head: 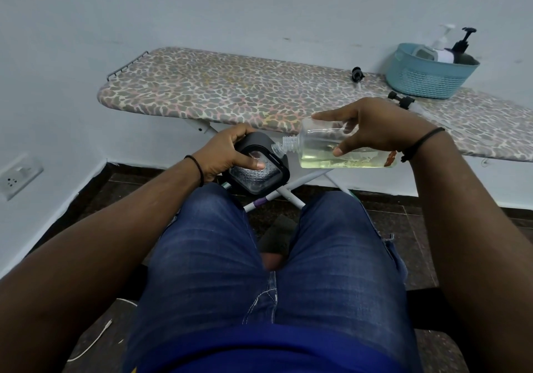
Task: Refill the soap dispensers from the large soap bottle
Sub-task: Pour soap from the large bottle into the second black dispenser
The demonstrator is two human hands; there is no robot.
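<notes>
My right hand (pixel 375 126) grips a clear soap bottle (pixel 343 153) lying almost level, with pale yellow liquid pooled along its lower side. Its uncapped threaded neck (pixel 284 146) points left and touches the top rim of a black-framed dispenser (pixel 259 168) with a clear textured body. My left hand (pixel 230 150) holds that dispenser tilted above my left knee, thumb on its clear face. Both are in front of the ironing board (pixel 219 90).
A teal basket (pixel 429 75) at the board's right end holds a white pump bottle (pixel 442 38) and a black pump bottle (pixel 463 46). Two loose black pump caps (pixel 357 74) (pixel 402 100) lie on the board. A wall socket (pixel 18 175) is at left.
</notes>
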